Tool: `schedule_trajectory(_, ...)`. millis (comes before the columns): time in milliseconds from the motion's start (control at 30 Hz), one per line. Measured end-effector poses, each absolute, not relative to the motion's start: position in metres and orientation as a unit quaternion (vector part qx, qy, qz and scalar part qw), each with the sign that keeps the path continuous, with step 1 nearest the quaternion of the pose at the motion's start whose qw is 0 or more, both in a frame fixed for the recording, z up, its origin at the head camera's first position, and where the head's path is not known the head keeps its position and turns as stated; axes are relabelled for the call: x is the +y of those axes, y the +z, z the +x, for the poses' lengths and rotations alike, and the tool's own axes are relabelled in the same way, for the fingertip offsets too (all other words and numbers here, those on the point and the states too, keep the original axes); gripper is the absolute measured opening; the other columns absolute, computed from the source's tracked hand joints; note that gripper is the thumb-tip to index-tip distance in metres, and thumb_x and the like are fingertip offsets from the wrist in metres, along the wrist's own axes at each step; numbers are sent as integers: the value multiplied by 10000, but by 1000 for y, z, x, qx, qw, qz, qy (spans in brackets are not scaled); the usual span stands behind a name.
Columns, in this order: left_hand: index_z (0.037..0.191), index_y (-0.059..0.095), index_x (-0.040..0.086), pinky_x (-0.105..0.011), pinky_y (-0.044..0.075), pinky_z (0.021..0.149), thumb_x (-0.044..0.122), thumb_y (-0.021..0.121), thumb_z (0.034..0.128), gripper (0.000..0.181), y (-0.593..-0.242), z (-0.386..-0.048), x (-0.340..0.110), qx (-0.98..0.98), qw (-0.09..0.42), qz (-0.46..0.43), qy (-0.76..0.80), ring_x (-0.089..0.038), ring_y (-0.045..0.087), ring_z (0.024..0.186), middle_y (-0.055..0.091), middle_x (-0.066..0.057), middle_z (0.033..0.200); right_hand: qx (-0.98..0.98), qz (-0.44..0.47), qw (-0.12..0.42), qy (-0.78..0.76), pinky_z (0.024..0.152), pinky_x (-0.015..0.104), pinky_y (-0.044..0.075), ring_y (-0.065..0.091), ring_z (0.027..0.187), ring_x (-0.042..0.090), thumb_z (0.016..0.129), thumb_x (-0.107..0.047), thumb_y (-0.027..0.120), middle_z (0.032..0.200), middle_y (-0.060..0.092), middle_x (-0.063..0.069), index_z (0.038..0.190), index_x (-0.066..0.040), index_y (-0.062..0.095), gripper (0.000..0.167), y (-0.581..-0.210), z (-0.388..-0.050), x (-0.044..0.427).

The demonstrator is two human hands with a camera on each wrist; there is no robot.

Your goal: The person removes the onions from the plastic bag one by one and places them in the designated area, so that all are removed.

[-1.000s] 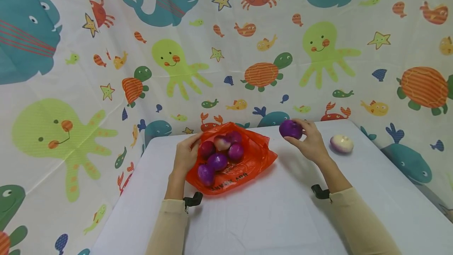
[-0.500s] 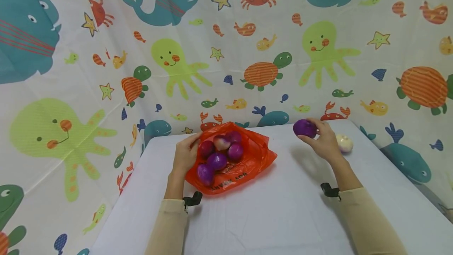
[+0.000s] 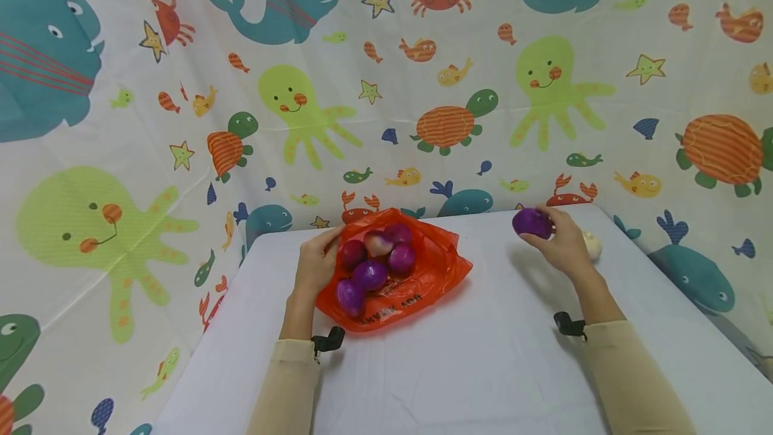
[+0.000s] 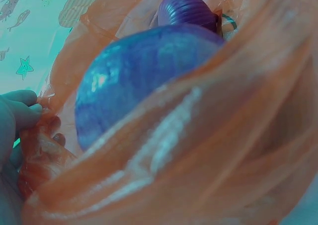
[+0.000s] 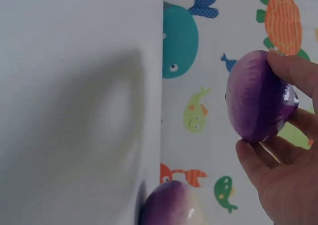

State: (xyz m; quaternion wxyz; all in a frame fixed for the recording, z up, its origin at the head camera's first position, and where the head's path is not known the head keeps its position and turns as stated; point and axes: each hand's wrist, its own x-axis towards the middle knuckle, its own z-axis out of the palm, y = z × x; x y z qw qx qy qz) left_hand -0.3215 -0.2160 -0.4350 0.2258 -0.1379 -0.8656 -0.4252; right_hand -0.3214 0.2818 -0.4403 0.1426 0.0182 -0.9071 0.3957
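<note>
My left hand (image 3: 314, 266) grips the left edge of a red plastic bag (image 3: 443, 267), which lies spread out with printed lettering near its front. Several purple onions (image 3: 370, 276) sit inside it. Up close in the left wrist view, a large onion (image 4: 129, 81) shows behind a fold of the bag. Off to the right, my right hand (image 3: 569, 247) holds a purple onion (image 3: 531, 223) above the table, fingers and thumb around its sides. Partly hidden behind that hand is a white-and-purple onion (image 3: 594, 247) on the table, also visible low in the right wrist view.
A white-covered table (image 3: 459, 368) carries everything. Behind it and along the left hangs a curtain (image 3: 392, 32) printed with sea animals. The table's far edge runs just beyond the bag.
My right hand has carried the held onion to the right, toward the white-and-purple onion, which it now partly covers. My left hand and the bag have stayed in place.
</note>
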Motion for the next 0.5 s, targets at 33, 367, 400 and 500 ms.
schedule_trajectory(33, 1412, 662, 135, -457, 571, 1025, 43, 602, 1040, 388, -435, -321, -216, -866, 226, -138, -425, -321, 682, 1256, 714, -119, 1344, -908, 16, 138, 395, 1099, 722, 423, 391, 1407, 539, 954, -305, 773, 1560, 393, 317, 1601, -55, 348, 814, -441, -322, 283)
schedule_trajectory(367, 1415, 661, 141, -462, 574, 1019, 43, 600, 1042, 391, -436, -321, -216, -866, 227, -137, -424, -320, 687, 1245, 718, -115, 1338, -913, -3, 129, 387, 1097, 737, 410, 395, 1389, 560, 949, -354, 776, 1539, 399, 347, 1593, -40, 354, 831, -449, -325, 295)
schedule_trajectory(400, 1417, 659, 144, -461, 576, 1017, 42, 600, 1041, 394, -436, -321, -216, -866, 226, -137, -424, -318, 687, 1245, 717, -112, 1340, -914, -4, 130, 385, 1097, 740, 406, 395, 1389, 565, 949, -349, 777, 1536, 399, 352, 1593, -36, 352, 832, -450, -326, 296)
schedule_trajectory(500, 1424, 654, 149, -459, 577, 1014, 40, 600, 1041, 402, -435, -320, -215, -867, 224, -136, -424, -313, 686, 1248, 713, -107, 1349, -915, -8, 131, 381, 1100, 740, 401, 397, 1389, 568, 950, -357, 775, 1535, 398, 357, 1593, -24, 343, 843, -452, -326, 298)
